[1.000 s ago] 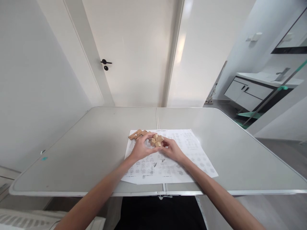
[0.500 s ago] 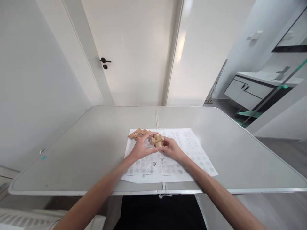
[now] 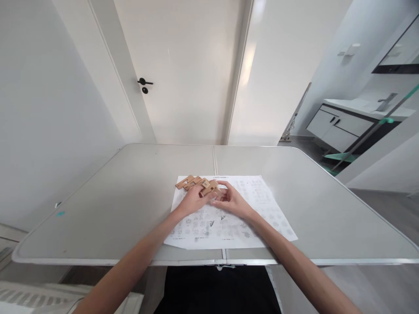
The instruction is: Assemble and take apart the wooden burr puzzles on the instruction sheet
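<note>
A wooden burr puzzle (image 3: 209, 188) of interlocking blocks is held between my two hands above the printed sheet. My left hand (image 3: 192, 201) grips its left side, thumb along the near edge. Curled round the right side are the fingers of my right hand (image 3: 235, 202), which partly hide that end. Just beyond my left hand, flat wooden pieces with slots (image 3: 189, 181) lie on the upper left corner of the paper sheet (image 3: 262, 213). Small figures and diagrams cover the sheet, too small to read.
The grey folding table (image 3: 137, 187) has a metal rim and a centre seam running under the paper. A white door (image 3: 183, 65) stands behind it. To the far right are a sink cabinet (image 3: 340, 126) and a pole with green fittings (image 3: 388, 120).
The puzzle has been turned between my hands, showing a different face. My left fingers have closed in lower on it, and my right fingers now arch higher around its right side.
</note>
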{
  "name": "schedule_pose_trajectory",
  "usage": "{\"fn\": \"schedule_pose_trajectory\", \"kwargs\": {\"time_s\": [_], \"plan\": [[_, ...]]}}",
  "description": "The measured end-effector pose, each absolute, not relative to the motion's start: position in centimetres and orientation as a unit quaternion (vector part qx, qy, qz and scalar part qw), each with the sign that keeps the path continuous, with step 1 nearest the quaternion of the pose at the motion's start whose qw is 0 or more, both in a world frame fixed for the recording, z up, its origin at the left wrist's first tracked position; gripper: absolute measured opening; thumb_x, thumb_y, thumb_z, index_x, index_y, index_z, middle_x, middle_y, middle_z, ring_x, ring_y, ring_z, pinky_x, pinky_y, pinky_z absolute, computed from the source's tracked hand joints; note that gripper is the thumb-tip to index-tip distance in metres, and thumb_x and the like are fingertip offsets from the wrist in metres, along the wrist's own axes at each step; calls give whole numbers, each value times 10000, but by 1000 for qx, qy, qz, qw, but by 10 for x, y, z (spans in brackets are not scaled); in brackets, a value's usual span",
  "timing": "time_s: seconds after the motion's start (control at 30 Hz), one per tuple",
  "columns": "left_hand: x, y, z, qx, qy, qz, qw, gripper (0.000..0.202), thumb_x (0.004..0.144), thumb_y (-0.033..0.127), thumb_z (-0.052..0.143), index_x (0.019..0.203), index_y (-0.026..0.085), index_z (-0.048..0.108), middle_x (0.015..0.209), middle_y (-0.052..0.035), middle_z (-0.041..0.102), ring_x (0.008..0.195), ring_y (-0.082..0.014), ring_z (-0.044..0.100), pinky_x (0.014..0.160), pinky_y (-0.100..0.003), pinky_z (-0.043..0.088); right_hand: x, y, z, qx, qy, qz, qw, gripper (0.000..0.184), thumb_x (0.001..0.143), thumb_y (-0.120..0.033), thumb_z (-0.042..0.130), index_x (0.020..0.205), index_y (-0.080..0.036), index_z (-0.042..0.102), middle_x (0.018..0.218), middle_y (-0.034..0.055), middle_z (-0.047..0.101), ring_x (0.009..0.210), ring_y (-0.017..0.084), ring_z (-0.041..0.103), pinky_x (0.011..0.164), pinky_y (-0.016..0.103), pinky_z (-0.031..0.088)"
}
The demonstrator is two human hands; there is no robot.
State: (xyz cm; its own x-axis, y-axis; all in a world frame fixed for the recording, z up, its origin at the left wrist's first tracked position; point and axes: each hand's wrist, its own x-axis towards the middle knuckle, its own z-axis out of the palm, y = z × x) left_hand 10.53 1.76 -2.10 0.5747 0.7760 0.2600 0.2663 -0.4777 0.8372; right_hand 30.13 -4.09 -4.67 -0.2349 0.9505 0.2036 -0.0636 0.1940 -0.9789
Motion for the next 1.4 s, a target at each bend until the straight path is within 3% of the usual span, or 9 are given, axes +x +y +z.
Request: {"fn": "schedule_pose_trajectory", "kwargs": {"time_s": [0.17, 0.33, 0.53, 0.63, 0.77, 0.97, 1.13, 1.3, 1.4], "plan": [[106, 20, -24, 781, 321, 334, 418, 457, 1009, 599, 512, 935, 182, 682, 768, -18, 628, 669, -163, 576, 607, -274, 469, 300, -37, -50, -359, -589, 522, 502, 553, 955, -552, 679, 1372, -247, 483, 1027, 85, 771, 734, 183, 714, 673, 347, 577], [106, 20, -22, 761, 344, 356, 420, 480, 965, 639, 574, 832, 185, 651, 658, 13, 559, 606, -143, 515, 558, -256, 420, 301, -39, -45, -443, -666, 345, 492, 423, 1052, -527, 499, 1331, -218, 575, 1021, 88, 765, 716, 188, 729, 624, 317, 575], [106, 21, -21, 728, 381, 372, 432, 560, 934, 650, 617, 619, 192, 556, 550, 30, 481, 537, -121, 444, 516, -253, 374, 307, -42, -44, -517, -684, 194, 476, 297, 1057, -448, 516, 1144, -220, 685, 921, 69, 740, 727, 208, 673, 727, 334, 514], [106, 23, -20, 706, 375, 385, 461, 566, 954, 667, 579, 666, 179, 593, 591, 25, 488, 528, -106, 438, 511, -248, 382, 309, -41, -48, -537, -696, 146, 454, 302, 1075, -436, 478, 1177, -235, 679, 1017, 85, 758, 753, 217, 676, 726, 336, 495], [104, 25, -17, 676, 351, 391, 517, 603, 972, 717, 498, 956, 155, 715, 670, 29, 465, 515, -90, 408, 484, -239, 388, 310, -38, -53, -544, -716, 108, 425, 279, 1079, -406, 482, 1197, -246, 677, 1075, 97, 759, 774, 219, 677, 709, 330, 483], [104, 22, -14, 663, 321, 363, 571, 606, 967, 701, 532, 1094, 143, 731, 672, 43, 409, 521, -82, 388, 474, -221, 405, 308, -37, -57, -513, -755, 98, 397, 193, 1031, -387, 587, 1104, -245, 696, 1029, 90, 718, 852, 228, 661, 725, 324, 481], [106, 19, -15, 679, 314, 325, 579, 542, 944, 679, 593, 901, 148, 690, 624, 55, 418, 492, -77, 404, 460, -217, 408, 307, -38, -54, -495, -754, 131, 411, 155, 990, -369, 639, 1049, -235, 688, 1045, 92, 708, 891, 237, 651, 759, 343, 502], [105, 19, -21, 706, 315, 293, 562, 525, 946, 674, 588, 770, 179, 581, 573, 59, 450, 461, -83, 434, 456, -225, 389, 305, -40, -41, -495, -710, 195, 461, 292, 1089, -335, 398, 1157, -220, 657, 1051, 84, 734, 865, 202, 676, 740, 325, 527], [105, 19, -25, 726, 312, 269, 551, 507, 942, 671, 592, 778, 192, 574, 550, 61, 451, 457, -100, 441, 454, -242, 382, 304, -41, -35, -484, -699, 230, 474, 310, 1085, -384, 422, 1129, -212, 677, 1018, 69, 751, 860, 195, 692, 717, 308, 536]]}}
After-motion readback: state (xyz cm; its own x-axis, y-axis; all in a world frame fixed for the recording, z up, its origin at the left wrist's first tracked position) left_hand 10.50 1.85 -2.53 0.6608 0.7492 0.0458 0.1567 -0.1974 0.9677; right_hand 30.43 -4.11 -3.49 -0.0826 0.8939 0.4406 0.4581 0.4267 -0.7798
